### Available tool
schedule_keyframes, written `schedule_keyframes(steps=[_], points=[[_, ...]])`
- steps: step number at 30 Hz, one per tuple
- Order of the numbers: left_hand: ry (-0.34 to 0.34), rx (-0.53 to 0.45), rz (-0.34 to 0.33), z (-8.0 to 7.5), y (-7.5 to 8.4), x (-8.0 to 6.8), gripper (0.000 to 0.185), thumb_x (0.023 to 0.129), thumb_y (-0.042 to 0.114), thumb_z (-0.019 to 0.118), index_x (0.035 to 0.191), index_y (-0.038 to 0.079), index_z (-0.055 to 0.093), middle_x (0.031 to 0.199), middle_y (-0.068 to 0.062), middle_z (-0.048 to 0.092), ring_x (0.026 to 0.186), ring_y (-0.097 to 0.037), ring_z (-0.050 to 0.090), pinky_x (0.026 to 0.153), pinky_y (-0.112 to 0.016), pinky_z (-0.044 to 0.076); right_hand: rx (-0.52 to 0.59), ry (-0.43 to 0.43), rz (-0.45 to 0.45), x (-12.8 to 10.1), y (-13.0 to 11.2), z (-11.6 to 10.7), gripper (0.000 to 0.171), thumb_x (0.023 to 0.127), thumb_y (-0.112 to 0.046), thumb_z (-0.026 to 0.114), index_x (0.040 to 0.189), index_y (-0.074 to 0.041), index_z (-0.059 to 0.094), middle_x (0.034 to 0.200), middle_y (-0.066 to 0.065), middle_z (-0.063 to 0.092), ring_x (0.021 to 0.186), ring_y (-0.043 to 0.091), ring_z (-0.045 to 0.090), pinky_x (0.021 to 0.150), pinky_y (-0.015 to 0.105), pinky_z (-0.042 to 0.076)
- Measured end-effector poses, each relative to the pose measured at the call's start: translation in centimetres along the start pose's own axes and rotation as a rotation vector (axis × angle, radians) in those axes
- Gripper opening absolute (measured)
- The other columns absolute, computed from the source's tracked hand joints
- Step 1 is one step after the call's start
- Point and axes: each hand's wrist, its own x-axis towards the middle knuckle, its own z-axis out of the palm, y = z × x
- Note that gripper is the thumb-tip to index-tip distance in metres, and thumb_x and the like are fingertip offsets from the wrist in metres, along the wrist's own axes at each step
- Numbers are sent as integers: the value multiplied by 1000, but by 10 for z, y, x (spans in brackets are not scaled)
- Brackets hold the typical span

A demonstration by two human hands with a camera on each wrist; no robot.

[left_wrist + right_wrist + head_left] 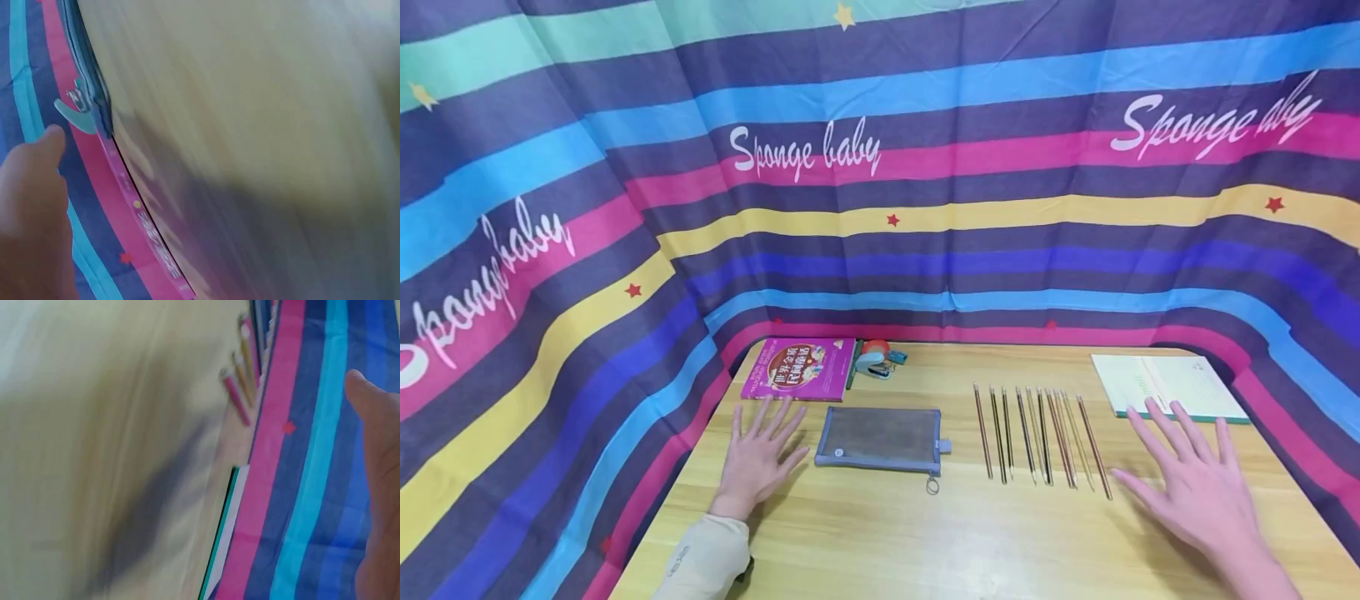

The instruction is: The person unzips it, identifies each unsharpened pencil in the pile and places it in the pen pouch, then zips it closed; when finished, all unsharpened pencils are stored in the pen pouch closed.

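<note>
My left hand (758, 457) lies flat on the wooden table (865, 542) with fingers spread, just left of a grey mesh pencil case (880, 438) and in front of a magenta book (799, 367). My right hand (1195, 483) is open with fingers spread, low over the table to the right of a row of several pencils (1041, 433). Its fingertips reach the near edge of a white notebook (1168, 386). Neither hand holds anything. The wrist views are blurred: the left shows a thumb (34, 206) and the book's edge (147, 231), the right shows pencil ends (237, 394).
A stapler (872, 364), a red tape roll (876, 347) and small clips sit at the back beside the book. A striped curtain (925, 183) walls the table at the back and on both sides. Bare wood lies near the front edge.
</note>
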Motion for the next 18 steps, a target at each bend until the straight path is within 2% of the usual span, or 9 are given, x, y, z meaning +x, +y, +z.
schedule_keyframes(steps=[3, 5, 8, 11, 14, 16, 18], points=[[2, -74, 9, -2, 9, 3, 67, 98, 49, 61, 158, 25, 44, 169, -5, 31, 157, -37, 25, 129, -69, 10, 69, 4, -4, 7, -10, 3, 97, 86, -54, 74, 165, -27, 24, 174, -6, 9, 162, 17, -5, 130, 56, -16], [9, -143, 9, -5, 18, 6, 66, 98, 41, 65, 158, 22, 44, 167, -8, 35, 154, -38, 32, 126, -68, 23, 124, 3, -4, 13, -18, 6, 94, 88, -50, 74, 165, -26, 25, 174, -3, 12, 162, 20, -2, 130, 55, -16], [25, -275, -7, -11, 37, 13, 61, 97, 33, 72, 151, 15, 52, 155, -12, 52, 141, -37, 50, 117, -60, 44, 236, 0, 15, 22, -34, 10, 87, 93, -42, 72, 165, -24, 27, 173, 4, 20, 162, 25, 6, 132, 51, -14], [27, -399, -40, -19, 61, 21, 49, 94, 29, 76, 137, 11, 64, 132, -10, 68, 120, -31, 65, 102, -53, 58, 378, -10, 55, 34, -54, 14, 78, 95, -34, 72, 162, -21, 35, 164, 17, 36, 153, 41, 28, 128, 70, 6], [-15, -508, -51, -24, 84, 27, 34, 93, 26, 76, 123, 11, 71, 108, -2, 73, 95, -19, 69, 84, -39, 63, 508, -46, 92, 46, -74, 20, 67, 97, -28, 72, 157, -15, 44, 153, 24, 47, 138, 51, 42, 111, 83, 27], [-54, -570, -32, -23, 97, 29, 26, 94, 25, 75, 117, 13, 73, 97, 3, 72, 82, -10, 66, 74, -30, 60, 563, -87, 107, 52, -86, 26, 60, 98, -28, 70, 152, -11, 50, 148, 25, 51, 134, 52, 46, 103, 84, 35], [-99, -623, -9, -20, 109, 31, 20, 95, 23, 74, 113, 14, 73, 90, 6, 71, 73, -3, 61, 67, -22, 56, 617, -128, 115, 56, -97, 32, 55, 100, -28, 68, 149, -8, 53, 145, 23, 55, 132, 50, 49, 105, 81, 38]])
